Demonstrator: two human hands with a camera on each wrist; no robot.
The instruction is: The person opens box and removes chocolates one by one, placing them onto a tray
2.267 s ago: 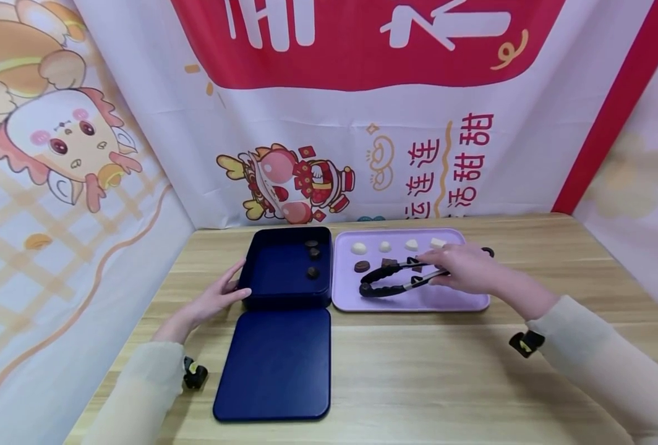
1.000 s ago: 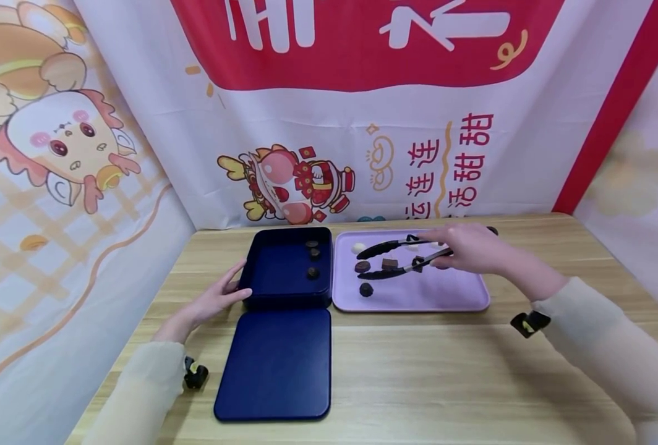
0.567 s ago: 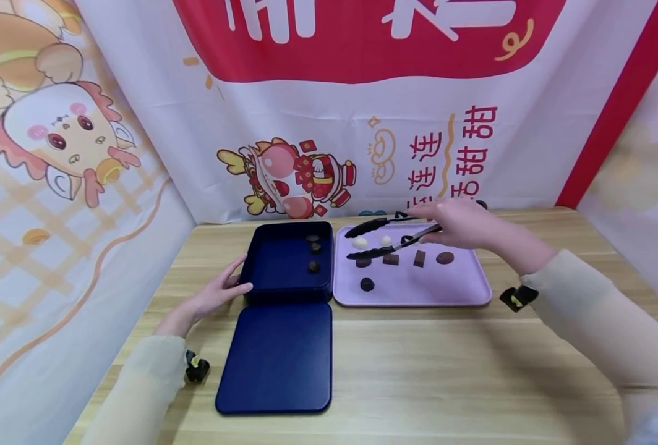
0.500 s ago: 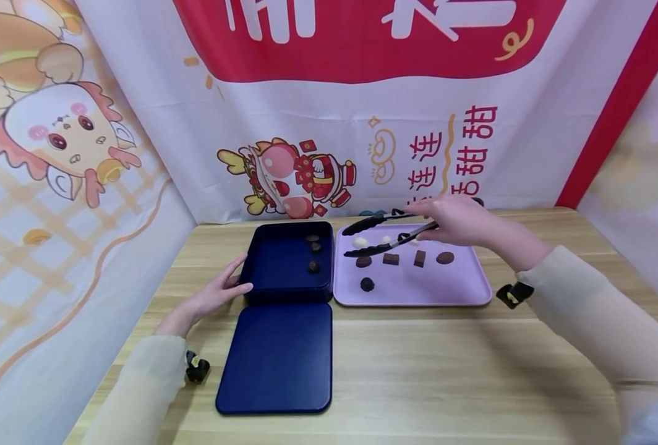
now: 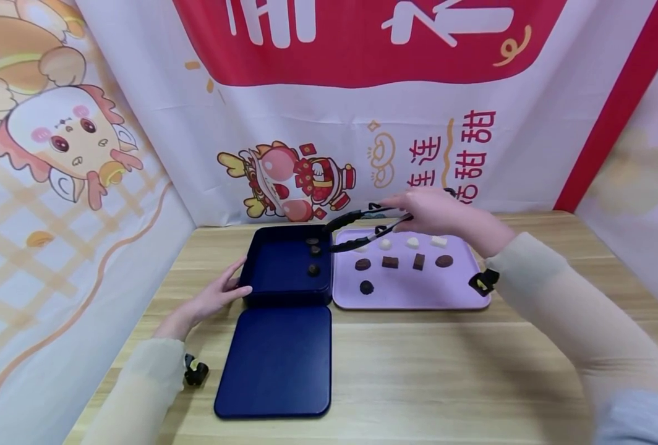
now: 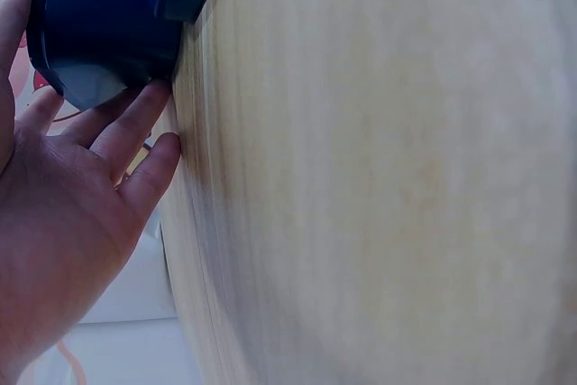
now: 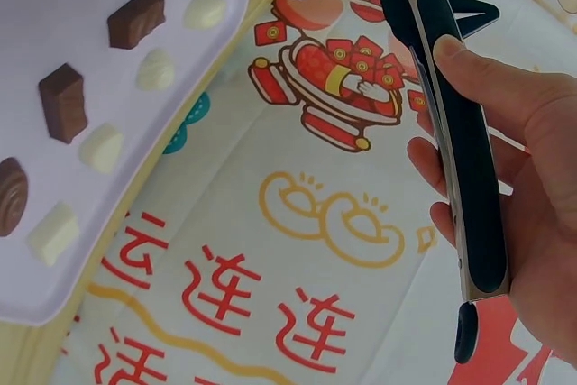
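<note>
My right hand [image 5: 426,210] grips black-and-steel tongs [image 5: 357,243] above the far left corner of a lilac tray [image 5: 418,296]. The tongs' arms are spread, their tips at the right rim of a dark blue box [image 5: 284,298], with nothing visible between them. The right wrist view shows my thumb along one handle of the tongs [image 7: 464,160]. My left hand [image 5: 214,300] rests with extended fingers against the box's left side, thumb at its front corner. Several dark chocolates [image 5: 313,269] lie along the box's right inside. A round dark chocolate [image 5: 366,287] sits near the tray's front left.
White chocolates [image 5: 412,242] line the tray's back; brown chocolates [image 5: 390,262] form a row before them. A flat dark blue lid [image 5: 276,364] lies in front of the box on the wooden table [image 5: 418,364]. A printed cloth [image 5: 318,117] hangs close behind.
The tongs first stood around the round dark chocolate on the tray. They have since spread, leaving it there, and moved up and left to the box rim. My left hand stays put.
</note>
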